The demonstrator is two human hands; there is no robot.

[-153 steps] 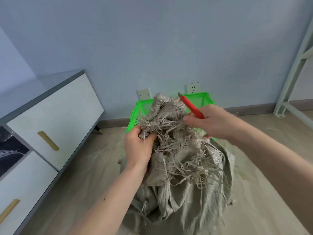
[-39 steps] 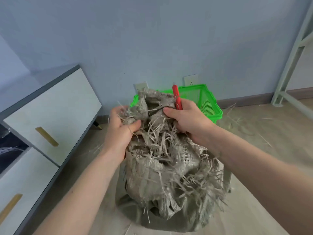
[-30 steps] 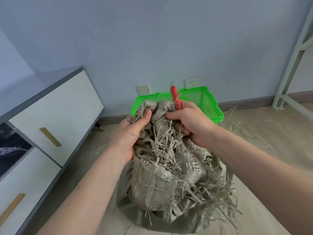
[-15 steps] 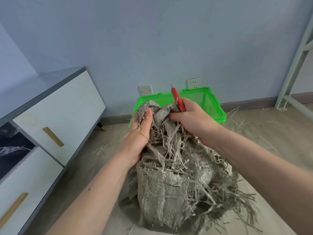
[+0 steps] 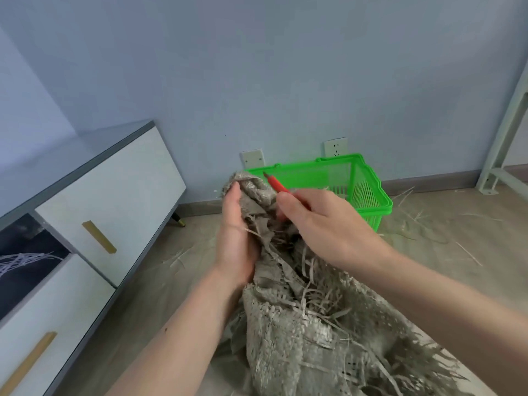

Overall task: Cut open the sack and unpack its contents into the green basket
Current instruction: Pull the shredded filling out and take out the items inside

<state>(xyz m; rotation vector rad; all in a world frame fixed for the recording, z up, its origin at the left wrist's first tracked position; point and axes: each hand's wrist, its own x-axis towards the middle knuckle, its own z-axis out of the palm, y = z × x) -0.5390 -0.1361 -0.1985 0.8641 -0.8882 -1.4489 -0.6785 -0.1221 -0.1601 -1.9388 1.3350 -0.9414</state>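
Observation:
A grey woven sack (image 5: 300, 332), badly frayed with loose strips hanging off, stands on the floor in front of me. My left hand (image 5: 235, 238) grips its bunched top from the left side. My right hand (image 5: 323, 224) holds a red-handled cutter (image 5: 275, 185) whose tip points up and left against the sack's top fabric. The green plastic basket (image 5: 368, 190) stands behind the sack against the wall, its inside partly hidden by the sack and my hands. The sack's contents are out of sight.
A white cabinet (image 5: 94, 221) with gold handles runs along the left. Two wall sockets (image 5: 335, 145) sit above the basket. A pale metal frame leg (image 5: 497, 164) stands at the right. Loose sack strands (image 5: 417, 218) litter the floor.
My right hand has shifted right and down, tilting the cutter from upright to point up-left. My left hand has slid up along the sack's top. The view has moved closer.

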